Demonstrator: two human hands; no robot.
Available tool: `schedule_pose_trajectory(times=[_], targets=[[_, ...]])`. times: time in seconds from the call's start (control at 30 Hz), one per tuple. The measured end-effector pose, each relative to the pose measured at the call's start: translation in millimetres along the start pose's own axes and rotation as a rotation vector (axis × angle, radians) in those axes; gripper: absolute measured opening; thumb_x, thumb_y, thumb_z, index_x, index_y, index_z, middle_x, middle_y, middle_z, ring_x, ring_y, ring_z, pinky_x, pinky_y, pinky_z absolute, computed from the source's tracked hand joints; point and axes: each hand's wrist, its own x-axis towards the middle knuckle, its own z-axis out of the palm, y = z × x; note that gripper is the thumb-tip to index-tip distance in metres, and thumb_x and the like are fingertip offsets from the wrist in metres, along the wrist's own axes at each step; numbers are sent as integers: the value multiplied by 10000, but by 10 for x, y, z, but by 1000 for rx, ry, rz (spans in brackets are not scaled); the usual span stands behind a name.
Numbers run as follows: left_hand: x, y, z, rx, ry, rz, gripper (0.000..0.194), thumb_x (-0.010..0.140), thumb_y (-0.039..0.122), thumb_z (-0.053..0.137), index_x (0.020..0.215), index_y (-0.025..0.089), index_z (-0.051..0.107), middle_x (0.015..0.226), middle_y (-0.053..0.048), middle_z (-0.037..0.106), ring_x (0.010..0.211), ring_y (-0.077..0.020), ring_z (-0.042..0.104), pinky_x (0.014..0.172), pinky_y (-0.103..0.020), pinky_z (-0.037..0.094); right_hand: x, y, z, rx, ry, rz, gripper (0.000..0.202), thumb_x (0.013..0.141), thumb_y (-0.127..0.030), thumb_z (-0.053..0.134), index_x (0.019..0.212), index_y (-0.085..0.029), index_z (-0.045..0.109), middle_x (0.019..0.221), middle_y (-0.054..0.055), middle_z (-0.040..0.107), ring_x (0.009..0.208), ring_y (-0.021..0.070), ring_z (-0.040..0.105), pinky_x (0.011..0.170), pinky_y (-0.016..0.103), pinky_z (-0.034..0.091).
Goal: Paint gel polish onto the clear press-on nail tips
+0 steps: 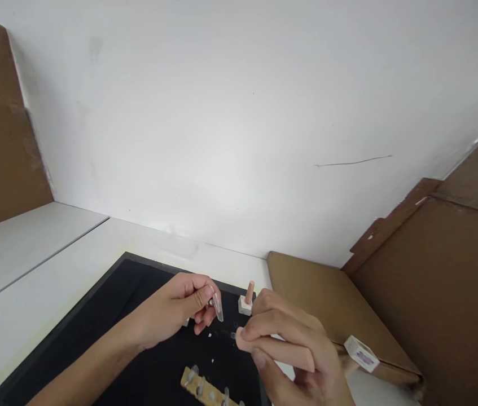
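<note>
My left hand [196,301] pinches a clear false nail tip [218,307] between thumb and fingers, above a black mat [112,316]. A small metallic bit shows at the base of the nail tip. In my right hand [293,338] is a peach nail polish brush cap [279,351], its thin brush end pointing left at the nail tip, with a gap between them. Below both hands lies a tan strip [205,389] carrying several clear nail tips. Part of the strip is cut off by the bottom edge of the view.
A white nail polish bottle [245,305] with a peach cap stands at the mat's far edge. Another white bottle [362,354] is right of my right hand, by a cardboard box [306,282]. Small white bits lie on the mat. Cardboard [442,270] and a white wall [222,124] enclose the space.
</note>
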Motion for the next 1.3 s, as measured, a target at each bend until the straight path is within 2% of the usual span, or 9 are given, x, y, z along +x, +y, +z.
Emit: schedule_pose_trajectory(times=[0.2,0.4,0.53,0.7,0.8,0.93,1.03,1.13,1.3], targets=[[12,-31,-5,-16,8,9,389,798,515,566,696,139,578,558,16,525,495,-80,429,508,-218,350,-7,58,23,7,19,-4,344,765,1,509,1000,-236,592,769,12,621,670,138,558,631,285,468],[92,-95,-60,18,49,25,390,801,509,563,693,136,595,558,23,518,497,-80,433,527,-225,343,-20,86,16,35,5,30,231,748,-29,527,843,-224,606,652,-11,613,580,134,548,605,283,469],[229,-162,-148,18,165,30,361,752,494,627,727,135,601,646,4,581,553,-86,448,586,-238,373,12,190,-7,-2,76,236,116,826,-142,536,857,-202,630,721,30,670,575,138,580,514,237,461],[401,-272,-269,-4,212,-12,346,687,454,704,762,127,622,685,2,596,582,-91,487,615,-249,387,66,403,42,60,15,470,144,840,-202,528,932,-191,638,853,50,670,708,157,605,530,222,459],[454,-332,-320,-33,209,-35,377,630,440,754,781,118,629,673,6,592,605,-100,522,647,-264,409,60,560,124,68,47,489,86,829,-244,546,818,-181,603,746,19,621,607,133,544,492,221,423],[476,-378,-358,-52,178,-56,371,619,413,772,785,102,657,683,-12,618,646,-114,556,704,-286,438,42,704,205,63,66,506,334,846,-295,519,541,-189,433,626,-6,531,506,104,452,438,226,353],[479,-400,-374,-51,149,-71,330,640,393,763,772,103,681,707,-34,650,694,-133,589,756,-305,454,45,710,202,60,19,500,374,850,-268,509,497,-179,425,649,9,576,525,103,469,474,232,361],[476,-409,-377,-43,110,-92,296,629,362,775,766,110,705,725,-47,677,732,-151,611,795,-319,463,56,667,172,68,-80,493,319,843,-248,526,540,-154,568,755,28,636,505,84,461,463,221,360],[458,-395,-359,-41,59,-131,282,610,344,789,760,113,728,727,-56,695,728,-157,622,809,-332,475,56,626,133,83,-183,485,160,814,-193,553,695,-153,651,657,6,621,492,82,443,434,197,344]])
